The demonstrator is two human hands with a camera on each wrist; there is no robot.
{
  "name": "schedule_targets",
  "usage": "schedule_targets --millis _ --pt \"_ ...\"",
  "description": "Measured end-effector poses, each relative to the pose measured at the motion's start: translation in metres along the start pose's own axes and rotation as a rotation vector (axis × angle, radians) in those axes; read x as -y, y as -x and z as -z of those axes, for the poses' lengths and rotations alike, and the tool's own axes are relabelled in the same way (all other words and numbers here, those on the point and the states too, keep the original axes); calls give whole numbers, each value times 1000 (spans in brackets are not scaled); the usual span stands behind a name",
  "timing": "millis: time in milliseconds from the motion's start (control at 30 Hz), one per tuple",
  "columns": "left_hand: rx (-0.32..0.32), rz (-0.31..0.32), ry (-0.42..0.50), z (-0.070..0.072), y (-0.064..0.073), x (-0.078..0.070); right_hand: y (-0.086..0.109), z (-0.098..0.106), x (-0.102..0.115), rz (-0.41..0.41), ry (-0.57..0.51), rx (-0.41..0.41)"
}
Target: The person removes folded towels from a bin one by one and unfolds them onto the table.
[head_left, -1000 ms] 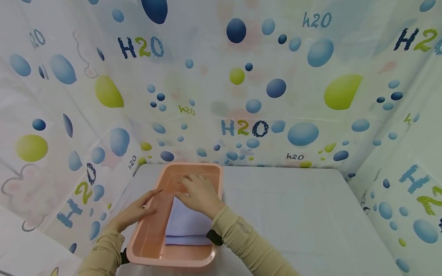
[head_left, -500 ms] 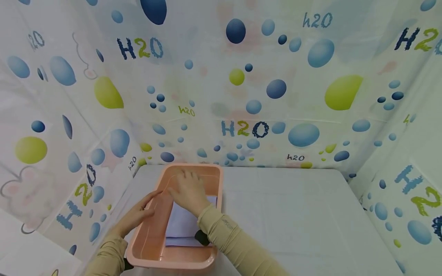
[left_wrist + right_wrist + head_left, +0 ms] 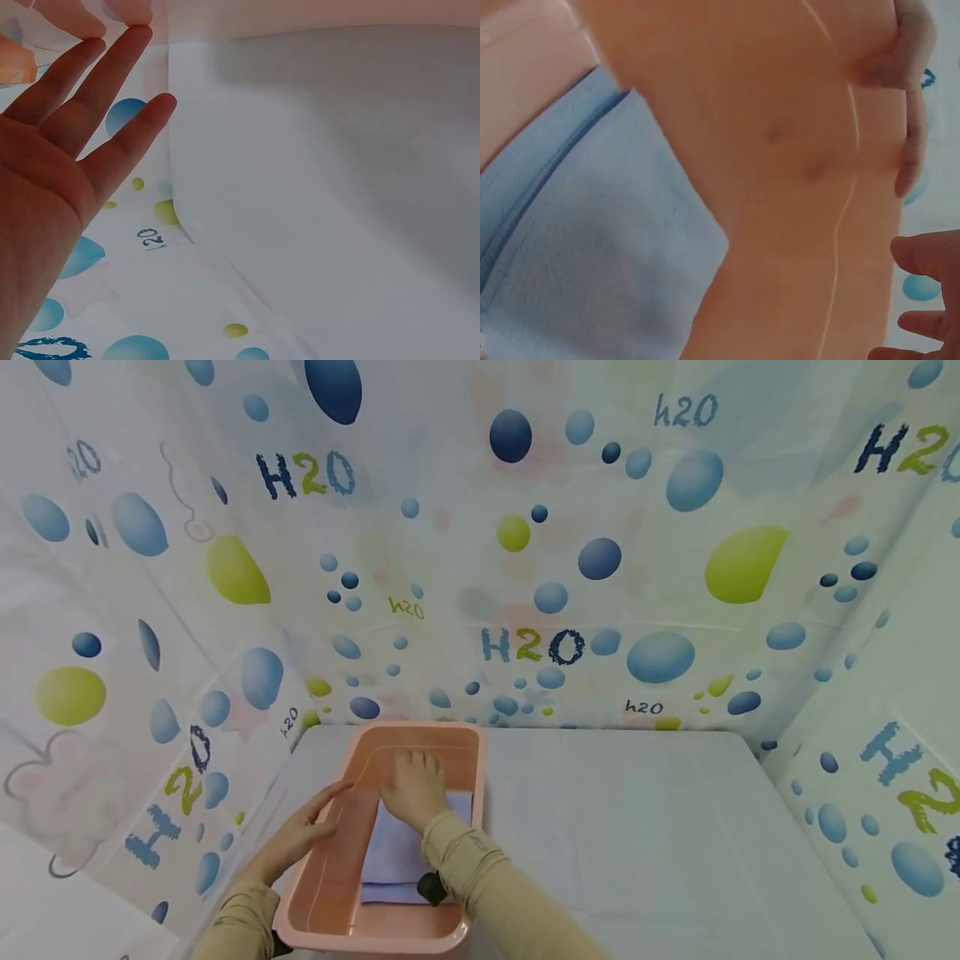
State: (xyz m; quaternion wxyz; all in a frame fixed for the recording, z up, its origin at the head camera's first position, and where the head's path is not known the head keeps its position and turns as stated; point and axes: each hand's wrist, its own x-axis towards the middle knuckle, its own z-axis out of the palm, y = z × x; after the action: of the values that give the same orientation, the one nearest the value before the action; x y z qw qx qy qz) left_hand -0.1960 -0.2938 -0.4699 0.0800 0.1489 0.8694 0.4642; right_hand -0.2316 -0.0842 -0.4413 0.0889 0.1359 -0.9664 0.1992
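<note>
In the head view a peach-coloured plastic basin (image 3: 315, 906) stands on the white table, longer away from me than it is wide. A folded pale blue towel (image 3: 393, 847) lies flat against its right side. My left hand (image 3: 300, 835) holds the basin's left rim, thumb inside and fingers outside. In the left wrist view, straight spread fingers of my left hand (image 3: 82, 120) touch the outer wall. Above the towel's far end is my right hand (image 3: 416, 785), with nothing in it. The right wrist view shows the towel (image 3: 607, 225) and loosely extended fingers of my right hand (image 3: 930, 292).
The white-covered table (image 3: 615, 835) extends right of the basin. Around it hangs a white curtain (image 3: 450, 552) printed with bubbles and lettering, on the left, back and right. A dark wrist camera (image 3: 432, 888) on my right sleeve sits just over the towel's near end.
My right hand first shifted left over the basin, then slightly right and nearer, its fingers drooping more. The left hand stays at the rim, and the towel has not visibly moved.
</note>
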Motion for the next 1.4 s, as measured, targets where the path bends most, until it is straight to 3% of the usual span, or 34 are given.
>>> schedule_targets --millis 167,467,733,1033,1400 --pt "20 5 3 1 -1 -1 -2 -7 0 -20 23 4" --pt "-13 50 -156 7 -13 -8 -4 -19 0 -36 51 70" --pt "8 -28 -84 9 -18 -1 -8 -29 -1 -71 102 124" --pt "7 -31 -13 6 -15 5 -5 -43 -4 -107 141 196" --pt "-31 -33 -18 2 -14 8 -3 -57 -5 -79 259 167"
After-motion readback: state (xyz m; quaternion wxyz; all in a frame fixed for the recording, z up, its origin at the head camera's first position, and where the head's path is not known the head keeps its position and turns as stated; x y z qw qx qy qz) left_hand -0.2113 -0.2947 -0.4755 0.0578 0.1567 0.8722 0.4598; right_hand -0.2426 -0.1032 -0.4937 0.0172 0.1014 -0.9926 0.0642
